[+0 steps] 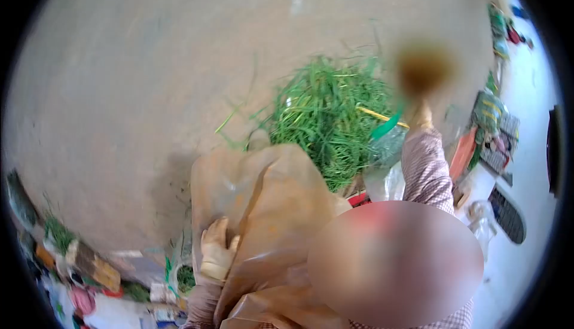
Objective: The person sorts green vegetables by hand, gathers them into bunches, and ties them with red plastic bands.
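Observation:
My left hand (218, 249), in a pale glove, lies on a brown plastic sheet (278, 209) that covers my lap. Its fingers are stretched out and its thumb stands apart. My right arm reaches forward, and the right hand (422, 115) is beside a heap of cut green grass (329, 110). A brown blurred spot covers its fingers, so its grip is hidden. Close to it are a bright green strip (386, 126) and a thin yellow stick or strap (376, 113). Below these sits a clear plastic bag (387, 176).
On the right are bundled bags (487, 110), an orange-red piece (463, 154) and a dark slipper (507, 215). At lower left stand a box (89, 263), grass bunches (58, 233) and a bag of greens (185, 276). A blurred oval hides the lower middle.

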A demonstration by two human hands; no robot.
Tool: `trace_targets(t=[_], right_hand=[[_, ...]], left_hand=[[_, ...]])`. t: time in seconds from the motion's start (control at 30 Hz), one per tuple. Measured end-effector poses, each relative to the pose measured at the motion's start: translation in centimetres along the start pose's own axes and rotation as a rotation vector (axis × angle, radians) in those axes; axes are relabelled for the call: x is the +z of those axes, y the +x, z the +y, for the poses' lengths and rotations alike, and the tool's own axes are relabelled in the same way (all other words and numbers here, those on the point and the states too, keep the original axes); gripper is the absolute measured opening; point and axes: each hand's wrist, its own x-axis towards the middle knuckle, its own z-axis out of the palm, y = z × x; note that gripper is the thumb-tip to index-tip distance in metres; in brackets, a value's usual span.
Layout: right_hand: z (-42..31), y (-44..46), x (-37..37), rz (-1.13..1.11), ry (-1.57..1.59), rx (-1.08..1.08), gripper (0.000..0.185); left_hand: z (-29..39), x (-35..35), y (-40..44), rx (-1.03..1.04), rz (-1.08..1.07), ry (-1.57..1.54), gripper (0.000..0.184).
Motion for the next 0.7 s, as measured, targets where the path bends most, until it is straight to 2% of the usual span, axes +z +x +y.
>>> trace_targets(t=[0.03,0.07,0.1,0.13,0.17,0.23,0.3,0.37,0.4,0.43,0.47,0.53,0.6,0.63,0.67,0.7], right_hand=[[0.6,-0.9,-4.5,0.048,-0.177,-0.042,0.027],[1.5,-1.4,-9.5,0.055,-0.559,-0.046,0.028],[-2.9,-5.2,-9.0,0.135,-1.075,0.177,0.034],[4.4,-2.9,-17.7,0.280,-0.614,0.059,0.038],[4.9,-4.8,-20.3,0.387,-0.753,0.199,0.052],[1.2,-10.7,-18.2,0.723,-0.106,0.484,0.078],[2.8,-13.8,-22.6,0.859,-0.011,0.303,0.065],[5.0,-17.8,-26.6,0.866,-0.019,0.273,0.046],[8.4,-18.9,-27.7,0.817,-0.022,0.279,0.029],[11.6,-20.0,-28.8,0.767,-0.024,0.285,0.013],[7.8,-22.6,-25.7,0.605,-0.029,0.445,0.011],[4.7,-27.9,-18.4,0.444,0.064,0.607,0.014],[13.2,-30.3,-18.0,0.135,0.028,0.608,0.017],[9.9,-32.3,-12.9,0.188,-0.105,0.685,0.022],[10.1,-33.3,-11.2,0.183,-0.089,0.666,0.022],[11.9,-34.6,-9.8,-0.001,-0.310,0.635,0.019]], left_hand=[[0.2,-2.2,-0.1,-0.058,0.074,-0.255,0.055],[0.0,-4.0,-0.3,-0.122,0.140,-0.511,0.052],[-0.9,-5.1,-0.3,-0.096,0.150,-0.486,0.052],[-2.1,-4.9,0.5,-0.141,0.215,-0.583,0.049],[-3.0,-5.9,0.6,-0.187,0.272,-0.682,0.046],[-2.8,-9.6,-0.3,-0.192,0.288,-0.720,0.043],[-4.1,-11.9,-1.3,-0.269,0.298,-0.777,0.039],[-5.7,-13.4,-2.5,-0.314,0.304,-0.755,0.037],[-5.6,-14.4,-3.1,-0.328,0.308,-0.537,0.037],[-7.5,-14.1,-3.2,-0.376,0.298,-0.632,0.035],[-10.6,-13.2,-3.3,-0.467,0.294,-0.722,0.033],[-9.5,-14.6,-3.9,-0.613,0.249,-0.733,0.030],[-10.1,-15.8,-4.6,-0.688,0.191,-0.745,0.028],[-10.1,-16.9,-4.6,-0.705,0.162,-0.748,0.028],[-9.8,-18.1,-4.2,-0.705,0.116,-0.756,0.028],[-9.4,-19.4,-3.8,-0.702,0.065,-0.758,0.028]])
